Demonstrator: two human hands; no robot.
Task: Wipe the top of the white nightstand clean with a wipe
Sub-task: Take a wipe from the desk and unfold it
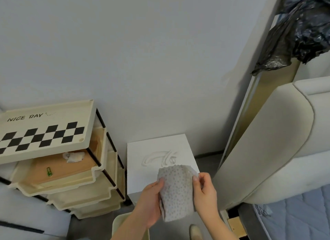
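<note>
The white nightstand (pixel 137 168) stands low against the wall, with a squiggle of white paste or powder (pixel 160 158) smeared on its top. A grey dotted wipe (pixel 175 191) hangs folded in the air over the nightstand's front right corner. My left hand (pixel 151 202) grips its left edge and my right hand (pixel 203 191) pinches its right edge with thumb and fingers. The wipe hides part of the top's front edge.
A cream tiered cart (pixel 53 132) with a checkered "NICE DAY" top stands left of the nightstand. A padded cream headboard (pixel 267 150) and mattress (pixel 294 213) lie right. A black plastic bag (pixel 303 34) hangs above. A pale bin rim (pixel 117 223) sits below my hands.
</note>
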